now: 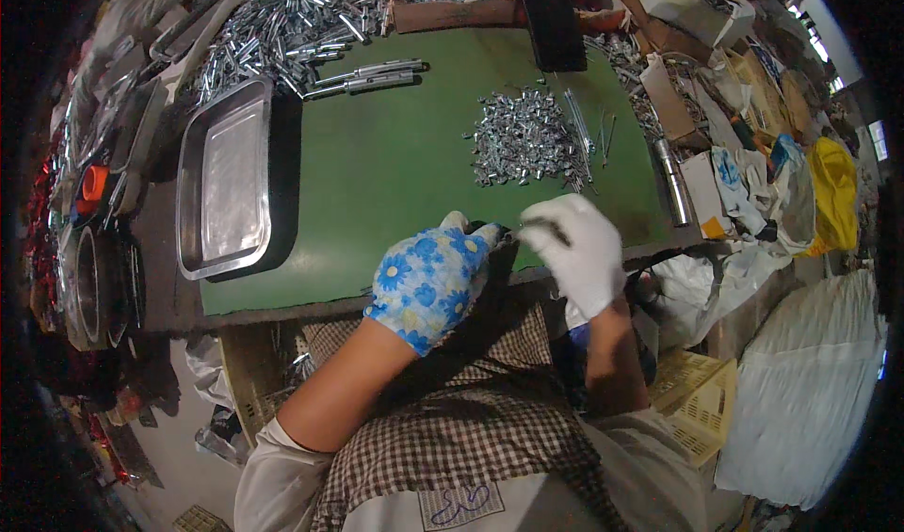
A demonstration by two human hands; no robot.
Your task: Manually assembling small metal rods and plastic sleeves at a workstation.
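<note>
My left hand (431, 282), in a white glove with blue flowers, is closed at the near edge of the green mat (377, 174). A small dark thing peeps out at its fingertips, too hidden to name. Close on its right is my right hand (579, 254) in a plain white glove, fingers curled inward with the tips near the left hand's. Whatever it pinches, if anything, does not show. Just beyond both hands lies a heap of small shiny metal parts (523, 137). Several thin metal rods (577, 122) lie along the heap's right side.
A shallow metal tray (226, 188) rests at the left. Behind it is a large pile of metal tubes (282, 38), with a few longer tubes (367, 77) in front. A box of small parts (452, 9) stands at the back; a metal cylinder (673, 184) lies at the right edge.
</note>
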